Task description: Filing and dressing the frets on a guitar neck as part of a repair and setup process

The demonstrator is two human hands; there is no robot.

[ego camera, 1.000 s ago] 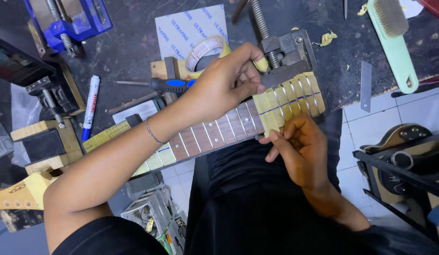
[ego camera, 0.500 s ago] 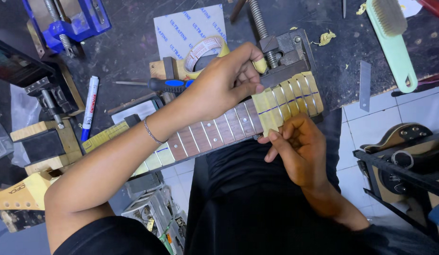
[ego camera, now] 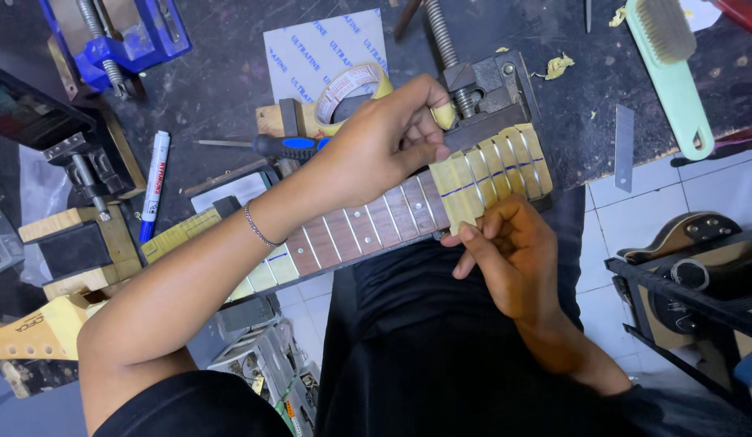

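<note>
A guitar neck (ego camera: 360, 228) lies across the bench edge, its far end clamped in a grey metal vise (ego camera: 493, 93). Yellowish masking tape (ego camera: 493, 174) covers the fretboard between the frets near the vise. My left hand (ego camera: 384, 142) rests on top of the fretboard next to the vise, with its fingertips pressed on the tape's upper edge. My right hand (ego camera: 509, 259) is below the neck, its fingers curled and touching the lower edge of the taped frets. A roll of masking tape (ego camera: 348, 89) sits just behind my left hand.
A blue-handled screwdriver (ego camera: 279, 147), a white marker (ego camera: 155, 182), a sheet of sandpaper (ego camera: 311, 48) and a blue vise (ego camera: 117, 32) lie on the dark bench. A green brush (ego camera: 675, 73) and a thin metal strip (ego camera: 624, 146) are at the right. A guitar body (ego camera: 688, 235) stands at the lower right.
Barely anything differs; my right hand's fingers have shifted slightly along the lower edge of the taped frets.
</note>
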